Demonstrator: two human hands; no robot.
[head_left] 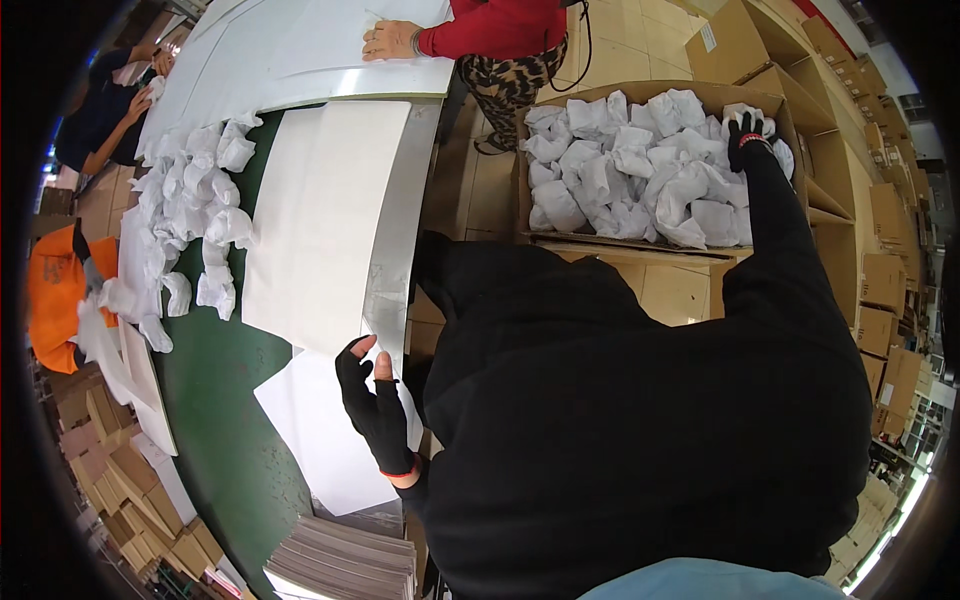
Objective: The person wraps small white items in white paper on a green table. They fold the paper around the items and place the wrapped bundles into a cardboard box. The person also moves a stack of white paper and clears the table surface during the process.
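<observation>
My right hand (748,142), in a black glove, reaches to the far right corner of a cardboard box (640,240). Its fingers are curled over a paper-wrapped bundle (760,118). White paper-wrapped bundles (630,150) fill the box in a heap; what they contain is hidden. My left hand (380,408), in a black fingerless glove, hovers at the table's near edge, thumb and forefinger apart and nothing between them. Beneath and beside it lie white paper sheets (320,425), and a larger stack of white paper (320,220) lies farther up the table.
More wrapped bundles (190,200) are piled on the green table (220,400). Grey flat boards (345,560) are stacked at its near end. A co-worker's hand (392,40) rests on a white surface. Another person in orange (60,300) handles paper. Cartons (885,270) line the right.
</observation>
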